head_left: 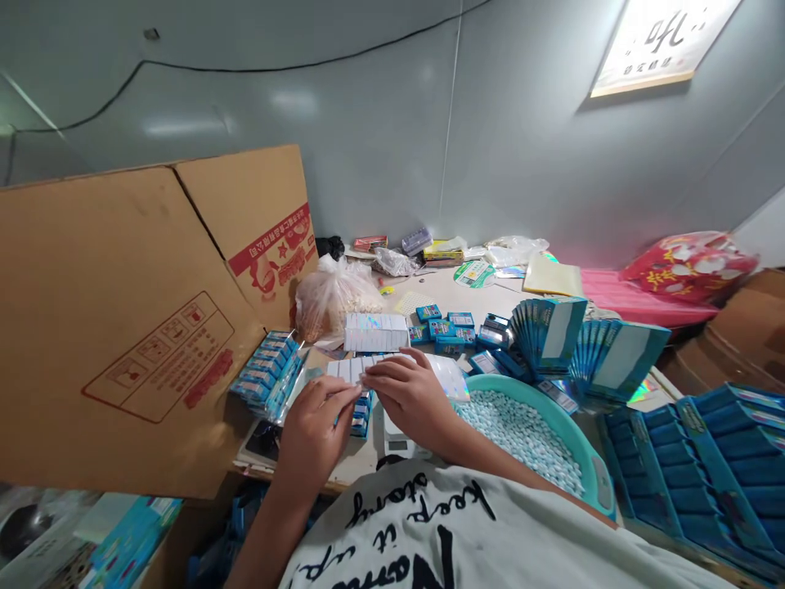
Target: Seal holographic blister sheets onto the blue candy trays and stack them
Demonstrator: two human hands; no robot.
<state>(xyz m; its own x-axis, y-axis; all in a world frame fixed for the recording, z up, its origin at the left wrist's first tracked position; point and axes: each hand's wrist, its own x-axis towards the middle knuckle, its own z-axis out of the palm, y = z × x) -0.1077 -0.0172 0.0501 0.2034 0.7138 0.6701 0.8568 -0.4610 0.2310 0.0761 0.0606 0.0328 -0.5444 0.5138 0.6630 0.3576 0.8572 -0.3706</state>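
Observation:
My left hand (320, 419) has its thumb and fingertips drawn together at the near edge of a row of small white boxes (340, 368). My right hand (412, 396) arches over from the other side, fingertips bent and almost meeting the left ones. Whatever is between the fingertips is hidden. Below the hands stand small blue boxes (361, 419), partly covered by the left fingers. A white scale (398, 446) sits under the right wrist. Behind the hands lies another row of white boxes (376, 332).
A turquoise basin (598, 474) full of pale mint pieces stands at right. Fanned blue cartons (625, 360) and loose blue boxes (450, 329) lie behind it. At left, a large cardboard box (123, 327) rises beside wrapped blue packs (266, 372). A filled plastic bag (337, 298) stands behind.

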